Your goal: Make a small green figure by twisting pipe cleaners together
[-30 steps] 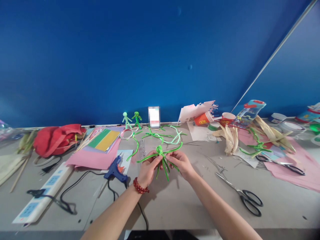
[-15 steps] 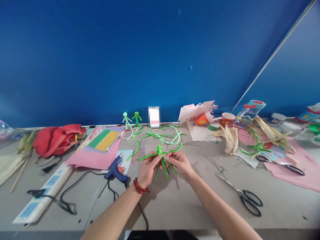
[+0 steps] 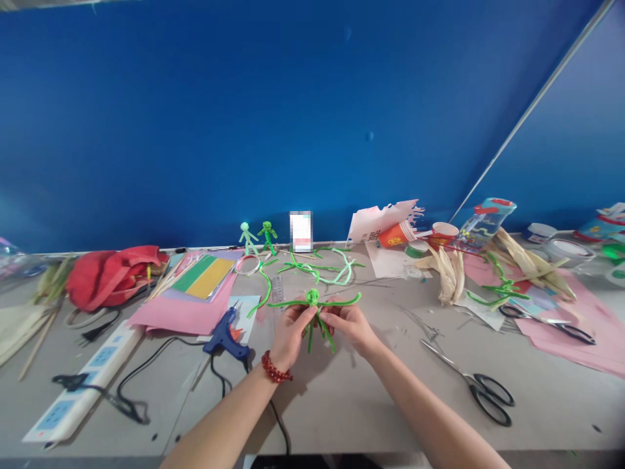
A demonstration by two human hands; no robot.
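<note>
My left hand (image 3: 289, 332) and my right hand (image 3: 352, 326) both pinch a green pipe-cleaner figure (image 3: 315, 306) above the grey table (image 3: 342, 391). Its round head sits between my fingertips, two arms stretch out sideways, and several loose ends hang below. A red bead bracelet (image 3: 275, 369) circles my left wrist. Loose green pipe cleaners (image 3: 322, 264) lie just beyond my hands. Two finished green stick figures (image 3: 258, 236) stand at the blue wall.
A blue glue gun (image 3: 226, 335) with a black cord lies left of my hands, beside pink paper (image 3: 180, 311) and a white power strip (image 3: 78, 391). Black-handled scissors (image 3: 481, 391) lie to the right. Corn husks (image 3: 449, 273), paper cups (image 3: 400, 233) and a red cloth (image 3: 114, 275) crowd the back.
The figure's arms have been pulled flatter, now nearly level to both sides. My hands have stayed close together at its body; the view shifted slightly.
</note>
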